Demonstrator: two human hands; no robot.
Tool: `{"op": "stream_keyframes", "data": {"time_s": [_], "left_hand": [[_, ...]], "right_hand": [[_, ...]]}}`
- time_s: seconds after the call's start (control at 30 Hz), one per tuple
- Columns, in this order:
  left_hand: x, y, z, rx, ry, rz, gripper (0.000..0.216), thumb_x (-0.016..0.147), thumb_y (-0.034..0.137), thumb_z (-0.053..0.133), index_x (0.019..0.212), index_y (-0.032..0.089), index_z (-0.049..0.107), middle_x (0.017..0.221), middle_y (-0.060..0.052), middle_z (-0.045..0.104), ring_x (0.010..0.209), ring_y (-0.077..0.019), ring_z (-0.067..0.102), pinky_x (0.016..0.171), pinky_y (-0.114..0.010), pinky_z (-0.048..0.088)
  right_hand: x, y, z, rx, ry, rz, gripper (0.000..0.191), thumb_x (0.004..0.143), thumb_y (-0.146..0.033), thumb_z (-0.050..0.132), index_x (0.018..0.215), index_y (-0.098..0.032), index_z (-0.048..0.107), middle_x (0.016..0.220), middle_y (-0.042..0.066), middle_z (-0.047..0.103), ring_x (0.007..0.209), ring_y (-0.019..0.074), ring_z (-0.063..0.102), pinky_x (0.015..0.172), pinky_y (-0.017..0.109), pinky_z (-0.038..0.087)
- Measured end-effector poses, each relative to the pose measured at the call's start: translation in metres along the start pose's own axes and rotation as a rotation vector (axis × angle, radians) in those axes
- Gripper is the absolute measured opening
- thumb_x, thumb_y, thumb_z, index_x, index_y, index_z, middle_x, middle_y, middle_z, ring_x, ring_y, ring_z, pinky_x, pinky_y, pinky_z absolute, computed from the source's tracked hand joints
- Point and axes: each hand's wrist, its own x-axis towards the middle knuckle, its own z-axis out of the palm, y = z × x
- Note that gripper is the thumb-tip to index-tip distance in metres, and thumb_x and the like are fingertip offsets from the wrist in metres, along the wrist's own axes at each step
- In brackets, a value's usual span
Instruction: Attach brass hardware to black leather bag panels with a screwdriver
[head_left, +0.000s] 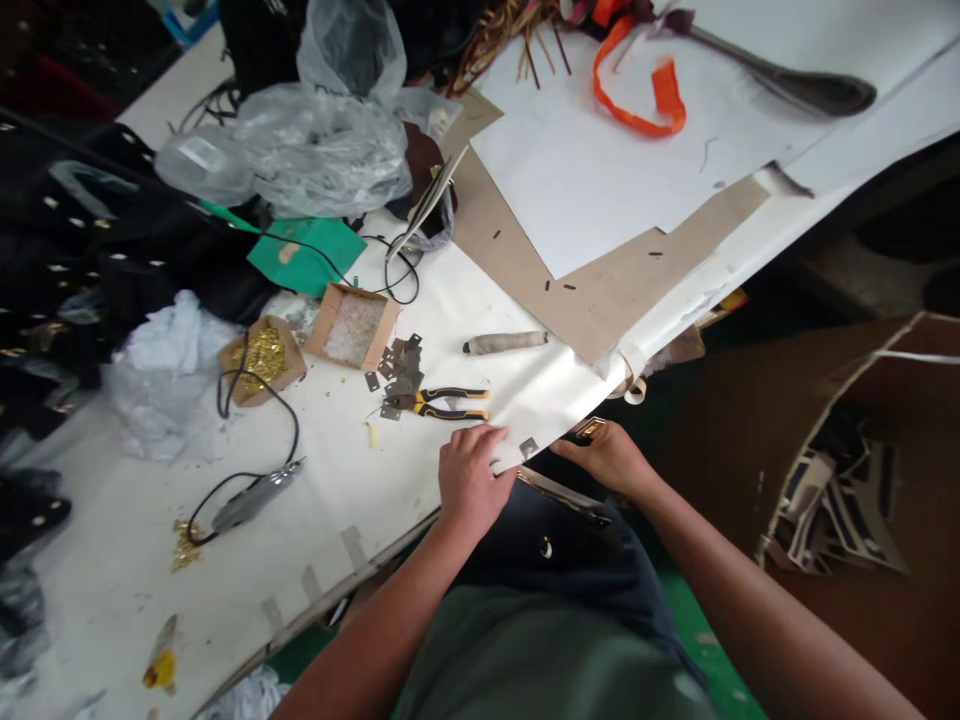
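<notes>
My left hand point(472, 478) rests at the front edge of the white table point(397, 480), fingers bent over the top and thumb by the rim, closed on the edge. Below the rim, my right hand point(611, 458) is closed on a dark piece with a gold-coloured buckle point(590, 428); much of it is hidden. A shiny gold-edged strip point(562, 493) runs between the hands above my lap. Pliers point(450, 403) with yellow and black handles lie just beyond my left hand. Their jaws touch a heap of small dark metal plates point(405, 365). One loose plate point(529, 447) lies near the rim.
Small boxes hold gold-coloured fittings point(262, 358) and clear bits point(354, 328). A wrapped rod point(506, 343) and a corded grey tool point(255, 497) lie on the table. Plastic bags point(322, 150) and white sheets point(600, 150) cover the back. A large carton point(720, 450) stands at right.
</notes>
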Motion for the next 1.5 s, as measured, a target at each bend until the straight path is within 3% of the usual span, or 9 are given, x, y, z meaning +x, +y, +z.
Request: {"op": "stream_keyframes", "data": {"time_s": [0.2, 0.3, 0.5, 0.63, 0.7, 0.83, 1.03, 1.2, 1.5], "left_hand": [[0.018, -0.028, -0.02, -0.357, -0.093, -0.036, 0.017, 0.096, 0.029, 0.062, 0.105, 0.025, 0.075, 0.102, -0.002, 0.078, 0.093, -0.0195, 0.071, 0.087, -0.031, 0.054], [0.022, -0.037, -0.02, -0.422, -0.069, -0.072, 0.02, 0.095, 0.038, 0.064, 0.101, 0.024, 0.076, 0.092, 0.0, 0.078, 0.079, -0.016, 0.069, 0.075, -0.027, 0.053], [0.009, -0.053, -0.001, -0.341, 0.209, 0.294, 0.013, 0.091, 0.025, 0.069, 0.103, 0.022, 0.075, 0.104, -0.003, 0.075, 0.081, -0.0136, 0.066, 0.079, -0.027, 0.054], [-0.039, -0.068, 0.003, -0.426, 0.357, 0.448, 0.026, 0.092, 0.026, 0.069, 0.117, 0.022, 0.07, 0.119, -0.007, 0.071, 0.092, -0.0161, 0.067, 0.082, -0.03, 0.054], [-0.073, -0.077, 0.003, -0.564, 0.261, 0.435, 0.031, 0.093, 0.03, 0.068, 0.123, 0.021, 0.068, 0.122, -0.008, 0.071, 0.098, -0.0174, 0.068, 0.084, -0.03, 0.055], [-0.127, -0.094, 0.0, -0.983, -0.211, 0.237, 0.045, 0.09, 0.039, 0.072, 0.129, 0.017, 0.067, 0.121, -0.011, 0.074, 0.112, -0.0217, 0.069, 0.097, -0.032, 0.055], [-0.151, -0.105, -0.032, -1.266, -0.692, 0.045, 0.041, 0.075, 0.036, 0.086, 0.108, 0.016, 0.075, 0.096, -0.006, 0.079, 0.081, -0.0196, 0.074, 0.078, -0.031, 0.059], [-0.152, -0.121, -0.044, -1.182, -0.689, 0.061, 0.039, 0.07, 0.033, 0.089, 0.103, 0.015, 0.076, 0.091, -0.005, 0.078, 0.075, -0.019, 0.072, 0.071, -0.03, 0.059], [-0.142, -0.137, -0.039, -0.844, -0.341, 0.202, 0.034, 0.082, 0.051, 0.077, 0.087, 0.017, 0.074, 0.081, -0.002, 0.074, 0.073, -0.0177, 0.067, 0.063, -0.025, 0.051]], "right_hand": [[-0.021, -0.002, 0.006, -0.017, 0.042, 0.126, 0.037, 0.083, -0.055, 0.075, 0.1, -0.023, 0.08, 0.093, 0.004, 0.08, 0.084, 0.0278, 0.074, 0.074, 0.036, 0.059], [-0.036, 0.009, 0.013, -0.012, 0.051, 0.069, 0.034, 0.083, -0.053, 0.076, 0.1, -0.024, 0.08, 0.099, 0.004, 0.08, 0.091, 0.0276, 0.074, 0.08, 0.036, 0.058], [-0.08, 0.033, 0.045, -0.006, 0.08, -0.039, 0.037, 0.083, -0.054, 0.077, 0.098, -0.021, 0.082, 0.1, 0.006, 0.079, 0.092, 0.0297, 0.073, 0.077, 0.037, 0.06], [-0.119, 0.038, 0.07, -0.065, 0.209, -0.055, 0.038, 0.078, -0.054, 0.081, 0.096, -0.021, 0.082, 0.094, 0.006, 0.08, 0.086, 0.0289, 0.072, 0.076, 0.037, 0.06], [-0.142, 0.034, 0.084, -0.093, 0.272, -0.08, 0.039, 0.075, -0.055, 0.083, 0.092, -0.02, 0.081, 0.085, 0.005, 0.078, 0.079, 0.026, 0.07, 0.071, 0.035, 0.057], [-0.183, 0.021, 0.115, 0.059, 0.263, -0.109, 0.043, 0.071, -0.057, 0.087, 0.083, -0.017, 0.077, 0.076, 0.004, 0.072, 0.066, 0.0191, 0.064, 0.058, 0.029, 0.051], [-0.204, 0.006, 0.156, 0.224, 0.191, -0.143, 0.045, 0.071, -0.055, 0.088, 0.087, -0.014, 0.077, 0.083, 0.007, 0.076, 0.068, 0.0194, 0.067, 0.062, 0.029, 0.055], [-0.193, 0.001, 0.172, 0.281, 0.1, -0.136, 0.041, 0.071, -0.05, 0.089, 0.089, -0.015, 0.078, 0.088, 0.007, 0.078, 0.071, 0.0205, 0.071, 0.066, 0.03, 0.057], [-0.176, -0.014, 0.186, 0.211, 0.087, -0.193, 0.041, 0.077, -0.052, 0.084, 0.094, -0.015, 0.078, 0.091, 0.008, 0.079, 0.074, 0.0236, 0.072, 0.067, 0.033, 0.06]]}}
